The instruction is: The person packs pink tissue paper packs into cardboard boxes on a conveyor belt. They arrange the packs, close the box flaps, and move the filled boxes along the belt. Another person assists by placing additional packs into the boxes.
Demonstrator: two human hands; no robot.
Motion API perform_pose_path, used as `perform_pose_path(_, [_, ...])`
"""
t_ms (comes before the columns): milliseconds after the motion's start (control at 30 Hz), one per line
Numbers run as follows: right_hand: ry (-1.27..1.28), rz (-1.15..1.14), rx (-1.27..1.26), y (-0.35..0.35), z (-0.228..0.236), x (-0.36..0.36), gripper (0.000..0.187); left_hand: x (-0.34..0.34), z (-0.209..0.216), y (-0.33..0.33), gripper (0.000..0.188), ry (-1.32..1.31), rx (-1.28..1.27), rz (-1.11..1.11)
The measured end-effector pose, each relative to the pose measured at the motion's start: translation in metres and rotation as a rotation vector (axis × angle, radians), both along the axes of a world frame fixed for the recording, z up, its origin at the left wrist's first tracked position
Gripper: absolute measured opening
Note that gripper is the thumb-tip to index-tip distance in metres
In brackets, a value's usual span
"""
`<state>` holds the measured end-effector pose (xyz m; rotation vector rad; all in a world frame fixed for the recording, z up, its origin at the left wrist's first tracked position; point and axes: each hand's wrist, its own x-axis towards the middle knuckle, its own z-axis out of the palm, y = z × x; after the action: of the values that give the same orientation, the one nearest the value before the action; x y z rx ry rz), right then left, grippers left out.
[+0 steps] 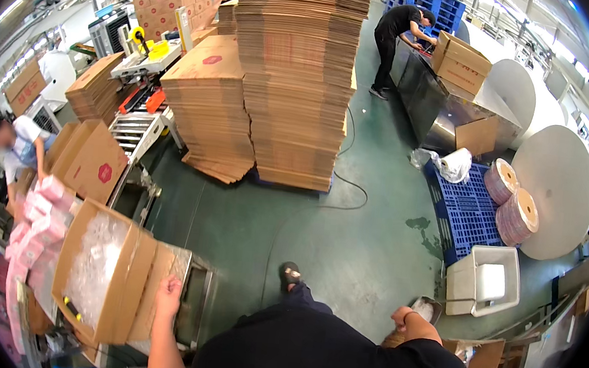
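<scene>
My left hand [169,295] is at the right side of an open cardboard box [128,276], beside its folded-out flap. Its fingers are curled in, and nothing shows in them. Clear crumpled plastic bags [97,261] fill that box, with a yellow and black tool [72,307] lying at its near edge. On the other side, my right hand [405,318] is closed low beside my body. A dark-rimmed container with whitish contents [427,309] is just past it, and a brownish object [394,338] shows below. Whether the hand grips either one is unclear.
Tall stacks of flat cardboard [291,113] stand ahead, with a cable [349,207] on the green floor. At right are a blue pallet [468,208], printed rolls [516,216] and a white bin [484,280]. A person [22,151] handles pink packs [41,220] at left; others work farther off.
</scene>
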<state>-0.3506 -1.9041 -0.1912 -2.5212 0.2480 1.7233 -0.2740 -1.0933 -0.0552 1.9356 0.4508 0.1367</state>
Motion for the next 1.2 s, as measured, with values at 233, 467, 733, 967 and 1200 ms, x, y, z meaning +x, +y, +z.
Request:
perform_pose_path(233, [0.147,-0.385,-0.169,0.112,0.019,0.297,0.038,0.131,0.048,0.035,0.040,0.006,0.513,0.135])
perform_pose_path(467, [-0.277,-0.086,0.382,0.397,0.085,0.689,0.031,0.157,0.090,0.108,0.018,-0.011,0.726,0.679])
perform_pose_path(733, [-0.298,0.323,0.782,0.753,0.127,0.832,0.042,0.143,0.018,0.292,0.052,0.309,0.222,1.129])
perform_pose_path(967, [-0.214,0.698,0.554,0.855,0.111,0.940,0.048,0.239,-0.025,0.333,0.079,1.058,0.251,0.732])
perform_pose_path(1200, [0.111,0.392,0.612,1.009,0.071,1.039,0.045,0.208,-0.015,0.343,0.045,0.838,0.147,1.099])
